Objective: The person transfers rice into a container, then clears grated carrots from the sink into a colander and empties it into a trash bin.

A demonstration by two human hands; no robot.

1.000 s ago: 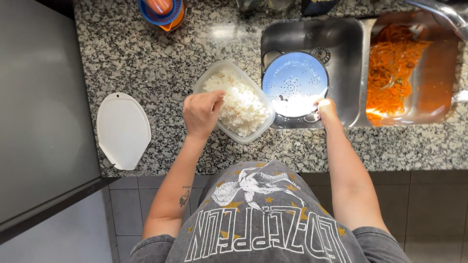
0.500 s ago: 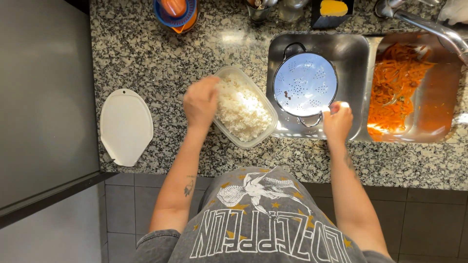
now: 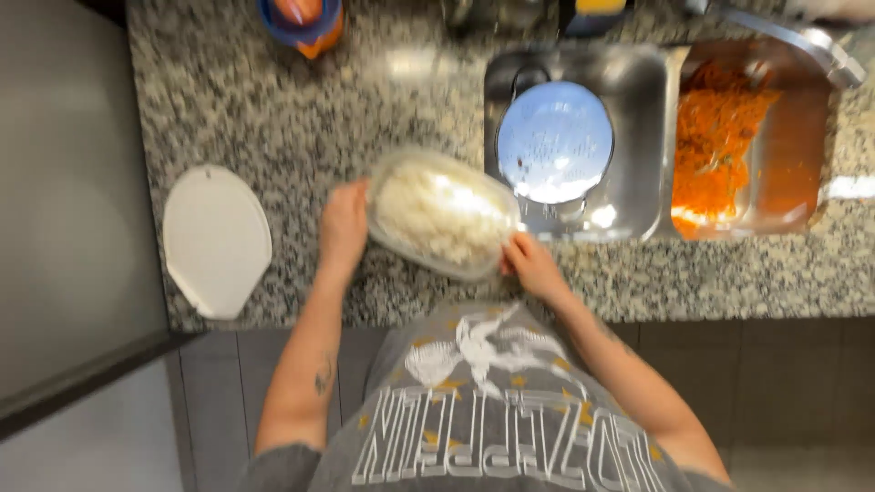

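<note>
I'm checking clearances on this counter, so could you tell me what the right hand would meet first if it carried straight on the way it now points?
The right hand points up and left and already touches the clear container of rice, so that comes first; the frame is blurred, so the exact contact is uncertain.

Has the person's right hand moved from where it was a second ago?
Yes. The right hand left the sink rim and came over to the near corner of the rice container, opposite the left hand.
</note>
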